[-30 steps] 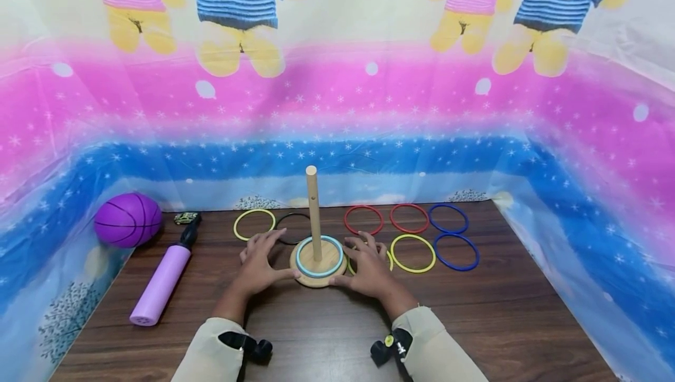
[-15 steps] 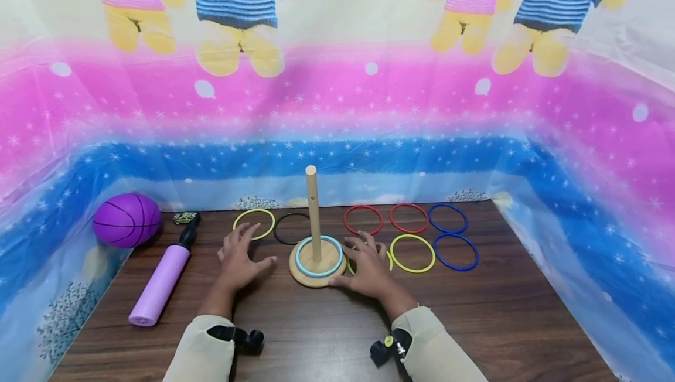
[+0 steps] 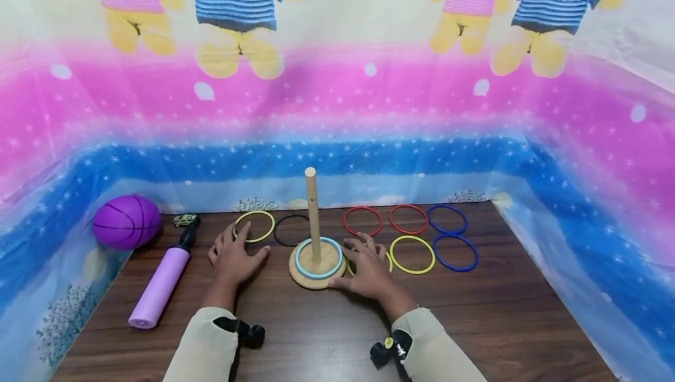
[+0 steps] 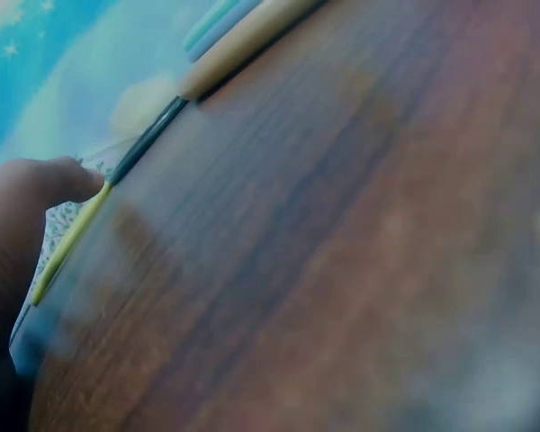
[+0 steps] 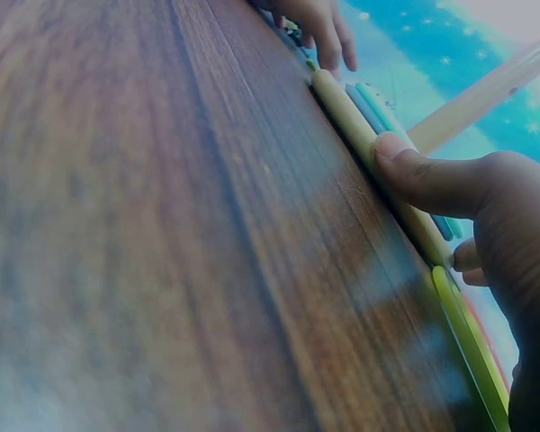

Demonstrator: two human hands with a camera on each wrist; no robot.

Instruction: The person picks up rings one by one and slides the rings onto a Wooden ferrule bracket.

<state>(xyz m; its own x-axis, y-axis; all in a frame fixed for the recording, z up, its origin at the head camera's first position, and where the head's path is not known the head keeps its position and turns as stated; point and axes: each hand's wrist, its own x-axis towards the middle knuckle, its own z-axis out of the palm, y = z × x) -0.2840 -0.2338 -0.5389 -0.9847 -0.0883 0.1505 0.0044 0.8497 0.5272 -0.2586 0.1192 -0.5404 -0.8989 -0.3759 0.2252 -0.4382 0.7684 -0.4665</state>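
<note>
A ring-toss stand with a round wooden base and an upright peg stands mid-table. Around the peg, flat on the base, lie turquoise ring layers. My right hand holds the base's right side; its thumb lies on the rim in the right wrist view. A yellow ring lies partly hidden under that hand. My left hand, fingers spread and loosely bent, is left of the stand, fingertips overlapping the near-left edge of another yellow ring. Beside that ring lies a black ring.
Right of the stand lie two red rings, a further yellow ring and two blue rings. On the left are a lilac hand pump, a purple ball and a small toy car. A printed cloth surrounds the table.
My left hand has let go of the base's left side and moved left, toward the yellow ring at the back. The right hand and the stand have stayed in place.
</note>
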